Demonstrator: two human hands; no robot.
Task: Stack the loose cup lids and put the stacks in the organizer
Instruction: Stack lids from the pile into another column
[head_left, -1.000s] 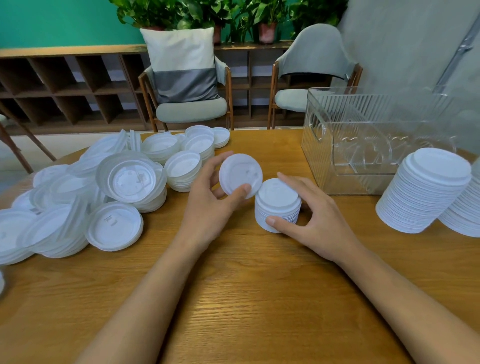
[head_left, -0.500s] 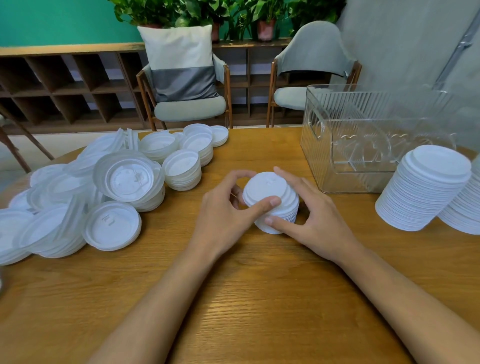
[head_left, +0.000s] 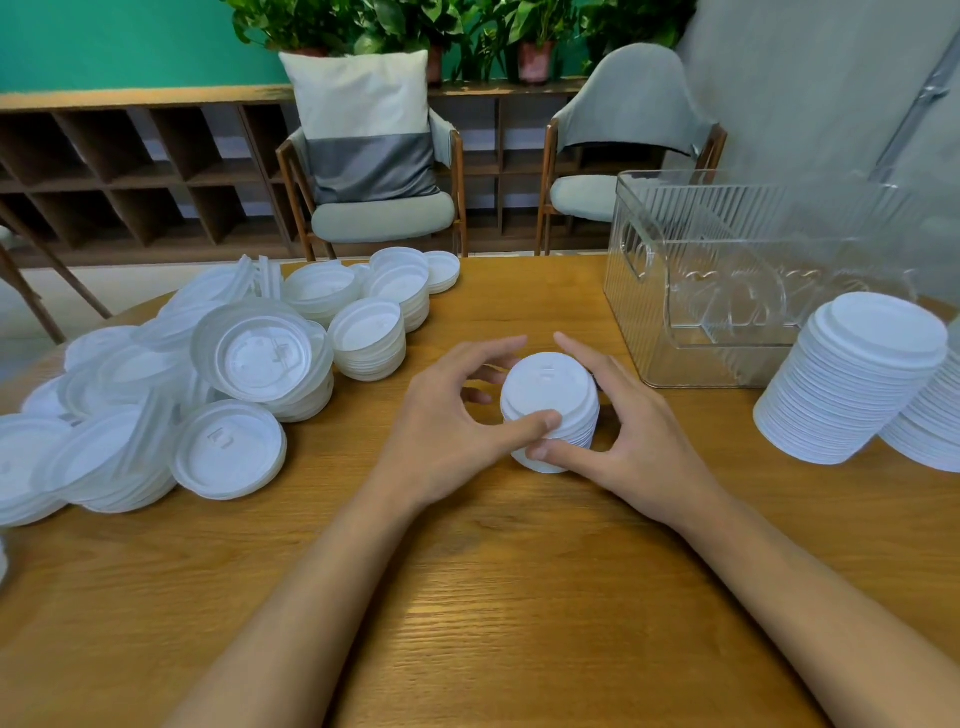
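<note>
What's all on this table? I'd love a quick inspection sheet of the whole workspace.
Surface: wooden table, bare in front.
Job's things: small lid stack at centre; loose lids heaped left; tall stacks right; clear organizer, no lids seen inside.
Clutter: nothing seen.
Grippers: left hand and right hand both grip the small stack.
Cables: nothing seen.
Surroundings: two chairs, shelving, plants.

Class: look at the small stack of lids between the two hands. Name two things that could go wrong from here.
1. The small stack looks uneven under the left hand and right hand; lifted, it might splay apart.
2. The tall stack leans beside the organizer; a passing arm could topple it.
</note>
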